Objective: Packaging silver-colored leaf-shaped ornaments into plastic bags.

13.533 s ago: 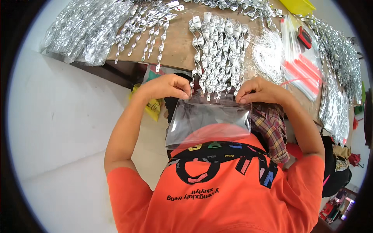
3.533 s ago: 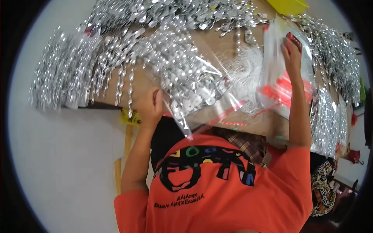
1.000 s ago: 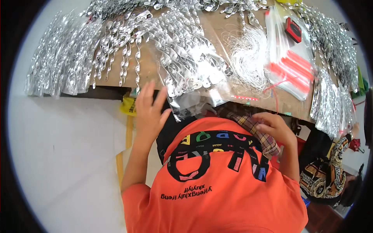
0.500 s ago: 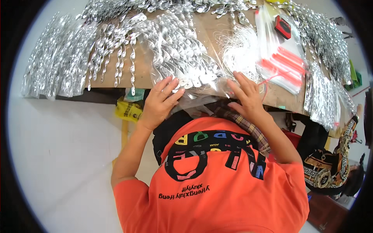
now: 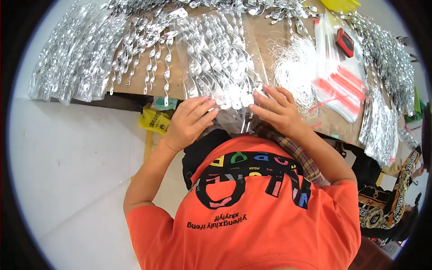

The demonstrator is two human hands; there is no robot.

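A clear plastic bag (image 5: 258,45) lies flat at the front edge of the table, holding several silver twisted foil spirals (image 5: 220,63) side by side. Their rounded ends point toward me. My left hand (image 5: 189,120) rests at the bag's near left corner, fingers stretched out over the plastic. On the other side, my right hand (image 5: 280,110) lies with its fingers spread across the near right corner, touching the spiral ends. The bag's near end hangs over the table edge between my hands.
Loose spirals (image 5: 167,67) and a stack of bagged ones (image 5: 76,58) lie to the left. On the right are a coil of white string (image 5: 294,67), red-edged clear bags (image 5: 339,85), a red-and-black box-shaped object (image 5: 344,42) and more silver strands (image 5: 380,121). A yellow bag (image 5: 154,120) hangs below the table edge.
The bag lies straighter, and its spirals are more evenly lined up. My right hand has come inward, closer to my left, onto the spiral ends. The whole view has shifted slightly.
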